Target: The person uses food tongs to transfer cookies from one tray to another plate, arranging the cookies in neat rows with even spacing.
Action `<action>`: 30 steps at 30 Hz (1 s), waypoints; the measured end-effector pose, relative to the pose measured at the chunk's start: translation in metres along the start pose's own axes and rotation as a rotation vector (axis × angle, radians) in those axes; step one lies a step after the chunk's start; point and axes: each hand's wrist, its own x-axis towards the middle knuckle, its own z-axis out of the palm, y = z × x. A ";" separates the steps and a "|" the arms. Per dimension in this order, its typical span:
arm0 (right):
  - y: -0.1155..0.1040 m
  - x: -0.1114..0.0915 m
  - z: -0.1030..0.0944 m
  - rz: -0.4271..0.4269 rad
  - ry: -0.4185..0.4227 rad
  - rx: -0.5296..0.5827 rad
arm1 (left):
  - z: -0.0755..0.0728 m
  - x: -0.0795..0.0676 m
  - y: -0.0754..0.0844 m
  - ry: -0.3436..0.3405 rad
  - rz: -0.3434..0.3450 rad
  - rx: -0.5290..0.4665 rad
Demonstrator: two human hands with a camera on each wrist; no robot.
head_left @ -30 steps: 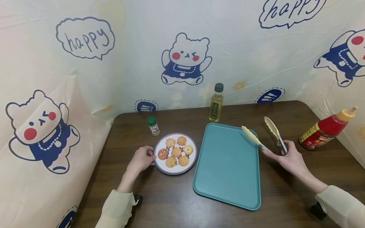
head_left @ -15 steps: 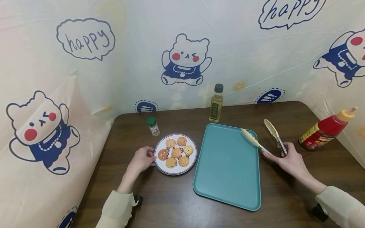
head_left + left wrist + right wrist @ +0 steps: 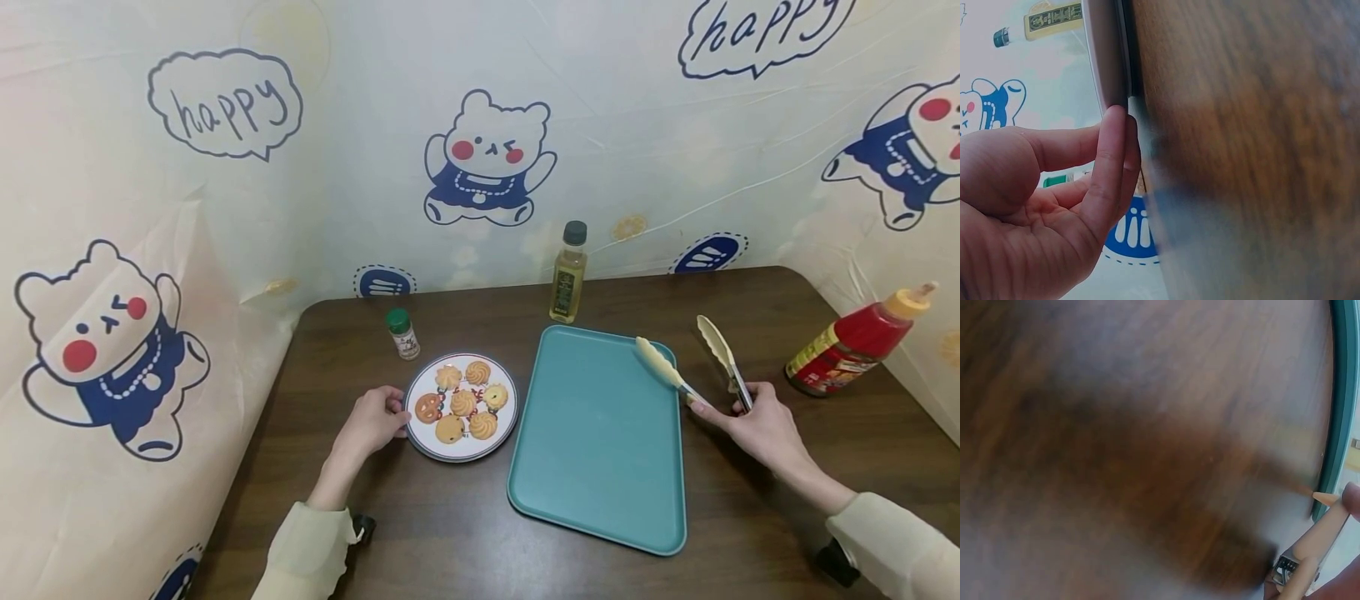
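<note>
At the left of the head view, my left hand (image 3: 372, 417) holds the rim of a round white plate (image 3: 495, 444) with a dark edge. Several cookies (image 3: 464, 402) lie on the plate. Up close in the left wrist view, thumb and fingers meet at the edge of the plate (image 3: 1107, 56). My right hand (image 3: 765, 429) grips metal tongs (image 3: 738, 383) with cream-coloured tips, their two arms spread wide. One tip hangs over the upper right corner of a teal tray (image 3: 600, 450), the other beyond its right side. In the right wrist view, only part of the tongs (image 3: 1325, 534) shows.
A green-capped shaker (image 3: 405, 335) stands behind the plate. Behind the tray is an oil bottle (image 3: 567, 285) with a dark cap. To the right of the right hand stands a red sauce bottle (image 3: 855, 342). A printed cloth backs the brown wooden table (image 3: 465, 533).
My right hand and the tongs have dipped very slightly toward the near side. The left hand, plate and tray look the same.
</note>
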 end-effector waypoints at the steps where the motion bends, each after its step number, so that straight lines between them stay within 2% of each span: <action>1: 0.000 0.000 0.000 -0.001 0.002 0.000 | 0.000 0.000 0.000 0.001 -0.001 -0.001; 15: 0.004 -0.001 -0.002 -0.031 -0.023 -0.031 | -0.001 0.001 -0.001 0.000 0.002 0.002; 20: 0.004 -0.001 -0.005 -0.075 -0.031 -0.036 | -0.001 0.000 -0.002 0.006 0.004 0.014; 24: 0.003 0.000 -0.007 -0.133 0.005 -0.048 | -0.004 -0.001 -0.005 0.016 0.007 0.022; 30: -0.001 0.001 -0.010 -0.202 0.076 -0.083 | -0.010 -0.002 -0.008 0.059 0.047 0.101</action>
